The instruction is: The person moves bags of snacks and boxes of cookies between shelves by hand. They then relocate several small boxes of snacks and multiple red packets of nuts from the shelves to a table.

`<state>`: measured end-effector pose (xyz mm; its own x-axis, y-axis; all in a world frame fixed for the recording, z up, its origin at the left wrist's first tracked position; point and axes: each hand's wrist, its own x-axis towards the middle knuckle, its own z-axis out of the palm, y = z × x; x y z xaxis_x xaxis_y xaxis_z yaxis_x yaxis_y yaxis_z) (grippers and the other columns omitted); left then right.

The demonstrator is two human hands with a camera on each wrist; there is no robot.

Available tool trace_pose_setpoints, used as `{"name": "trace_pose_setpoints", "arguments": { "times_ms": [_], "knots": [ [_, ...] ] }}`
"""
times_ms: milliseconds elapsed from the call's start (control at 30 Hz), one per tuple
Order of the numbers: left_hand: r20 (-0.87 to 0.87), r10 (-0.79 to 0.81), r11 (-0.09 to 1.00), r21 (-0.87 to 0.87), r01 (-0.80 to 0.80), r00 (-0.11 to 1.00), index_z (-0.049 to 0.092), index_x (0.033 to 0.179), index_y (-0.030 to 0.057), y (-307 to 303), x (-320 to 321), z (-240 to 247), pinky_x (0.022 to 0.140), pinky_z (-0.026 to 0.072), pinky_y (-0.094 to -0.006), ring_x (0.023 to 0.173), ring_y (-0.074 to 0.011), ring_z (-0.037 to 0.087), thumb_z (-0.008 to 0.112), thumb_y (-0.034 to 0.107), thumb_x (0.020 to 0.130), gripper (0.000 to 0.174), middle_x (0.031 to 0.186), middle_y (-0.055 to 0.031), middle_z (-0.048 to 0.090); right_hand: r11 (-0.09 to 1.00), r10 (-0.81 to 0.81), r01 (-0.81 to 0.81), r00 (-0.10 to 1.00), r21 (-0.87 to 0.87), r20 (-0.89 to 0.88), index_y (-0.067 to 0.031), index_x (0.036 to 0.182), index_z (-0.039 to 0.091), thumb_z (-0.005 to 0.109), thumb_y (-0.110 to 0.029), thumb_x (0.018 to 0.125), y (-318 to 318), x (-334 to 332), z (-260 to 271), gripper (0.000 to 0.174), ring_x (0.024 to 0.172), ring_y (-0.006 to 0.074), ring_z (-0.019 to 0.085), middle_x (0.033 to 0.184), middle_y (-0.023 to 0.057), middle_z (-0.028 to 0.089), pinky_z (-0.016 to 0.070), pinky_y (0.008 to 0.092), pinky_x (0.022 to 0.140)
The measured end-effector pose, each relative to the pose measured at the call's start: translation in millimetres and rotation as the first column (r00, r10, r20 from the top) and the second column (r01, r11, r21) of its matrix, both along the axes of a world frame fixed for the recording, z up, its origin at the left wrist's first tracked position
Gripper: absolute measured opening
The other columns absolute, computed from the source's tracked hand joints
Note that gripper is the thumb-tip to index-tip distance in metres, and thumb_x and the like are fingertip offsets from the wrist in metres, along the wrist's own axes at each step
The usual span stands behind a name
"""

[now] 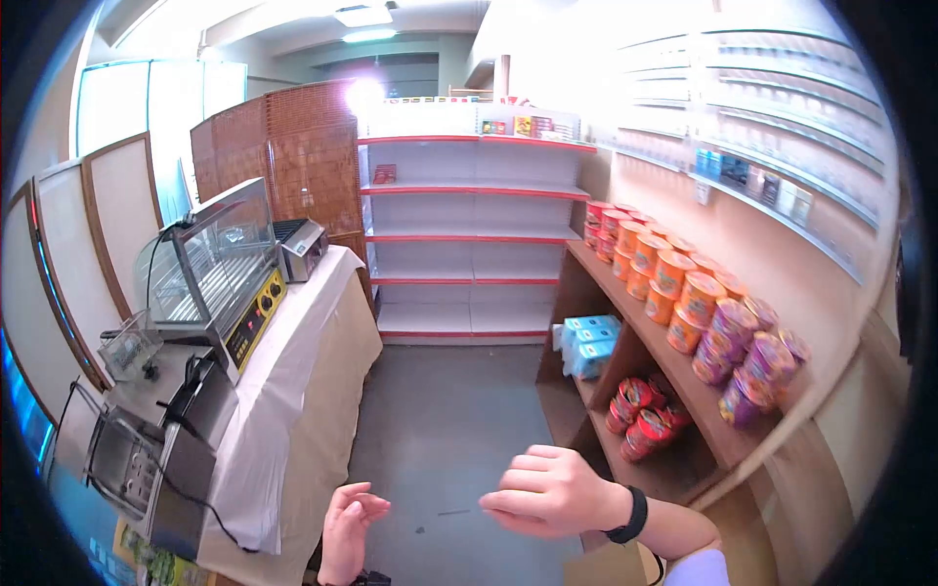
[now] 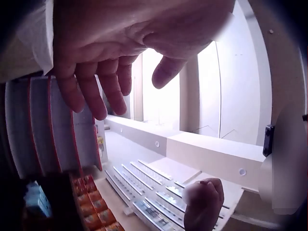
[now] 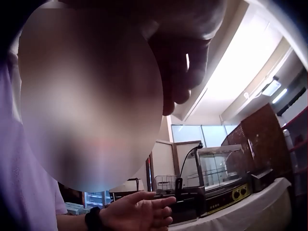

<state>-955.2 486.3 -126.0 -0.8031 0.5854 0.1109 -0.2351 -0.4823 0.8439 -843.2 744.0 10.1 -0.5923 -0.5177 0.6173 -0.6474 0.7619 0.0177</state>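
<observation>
Both hands are in the air above the floor (image 1: 449, 391), apart from each other. The left hand (image 1: 350, 525) has its fingers loose and slightly bent, released, with nothing in them; the right hand (image 1: 557, 491) is empty too, its fingers gently bent. The nearest goods are the red tubs (image 1: 645, 433), low in the open compartment towards the near end of the wooden unit (image 1: 718, 444), behind its front edge. Handling them well calls, I judge, for reaching in below the top's edge, spreading the fingers round one tub's side and drawing it out level, without knocking its neighbours. The red tubs are round, with printed labels; several sit close together, and shade hides the rear ones. Purple tubs (image 1: 715, 359) stand stacked on top at the near end, orange tubs (image 1: 674, 272) farther along.
</observation>
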Motion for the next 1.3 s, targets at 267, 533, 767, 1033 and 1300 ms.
{"name": "trace_pose_setpoints", "arguments": {
  "times_ms": [267,533,767,1033,1300],
  "knots": [
    [0.125,0.345,0.935,-0.134,-0.329,0.930,0.048,0.124,0.0060,29.3,-182.0,-61.8,0.088,0.0463,-0.0319,0.097,-0.0180,0.059,0.050,0.022,0.095,0.034,0.102,-0.0069,0.061,0.987,0.135,-0.134,0.991,-0.085,0.000,-0.0099,0.078,0.056,0.064,-0.015,0.079,90.1,-248.1,-25.3,0.009,0.063,0.0172,0.051,0.067,0.0019,0.048,0.0419,0.0290,0.058],
    [-0.035,0.304,0.947,-0.094,-0.306,0.952,0.049,0.123,0.0059,163.8,-448.8,-8.0,0.087,0.0460,-0.0303,0.096,-0.0169,0.059,0.050,0.021,0.094,0.032,0.104,-0.0062,0.061,0.990,-0.127,0.127,0.992,-0.065,-0.002,-0.0104,0.081,0.065,0.069,-0.012,0.074,249.7,-450.7,3.0,0.008,0.067,0.0169,0.058,0.070,0.0007,0.058,0.0466,0.0288,0.062],
    [-0.160,-0.039,0.989,-0.148,0.015,0.986,0.050,0.120,0.0040,368.1,-611.6,12.8,0.087,0.0453,-0.0289,0.095,-0.0161,0.059,0.049,0.019,0.095,0.029,0.102,-0.0063,0.060,0.891,-0.439,0.440,0.898,-0.110,0.040,-0.0104,0.078,0.064,0.068,-0.016,0.077,412.3,-531.5,11.5,0.007,0.067,0.0208,0.058,0.068,0.0039,0.058,0.0457,0.0316,0.061],
    [-0.079,0.006,0.994,-0.108,-0.014,0.997,0.053,0.116,0.0046,553.5,-762.4,-16.2,0.086,0.0470,-0.0294,0.095,-0.0152,0.059,0.051,0.018,0.094,0.025,0.099,-0.0062,0.061,0.846,-0.529,0.532,0.845,0.034,-0.076,-0.0095,0.077,0.064,0.065,-0.014,0.077,608.8,-689.3,81.0,0.005,0.069,0.0236,0.059,0.070,0.0059,0.059,0.0474,0.0340,0.065],
    [-0.145,0.307,0.950,-0.008,-0.311,0.941,0.053,0.117,0.0036,643.5,-918.8,14.1,0.086,0.0454,-0.0299,0.095,-0.0159,0.057,0.051,0.017,0.094,0.026,0.100,-0.0060,0.059,0.866,-0.466,0.488,0.865,-0.104,0.185,-0.0008,0.091,0.063,0.061,-0.013,0.085,751.0,-896.8,210.6,0.013,0.071,0.0129,0.059,0.075,0.0060,0.062,0.0464,0.0265,0.067]
  ]
}}
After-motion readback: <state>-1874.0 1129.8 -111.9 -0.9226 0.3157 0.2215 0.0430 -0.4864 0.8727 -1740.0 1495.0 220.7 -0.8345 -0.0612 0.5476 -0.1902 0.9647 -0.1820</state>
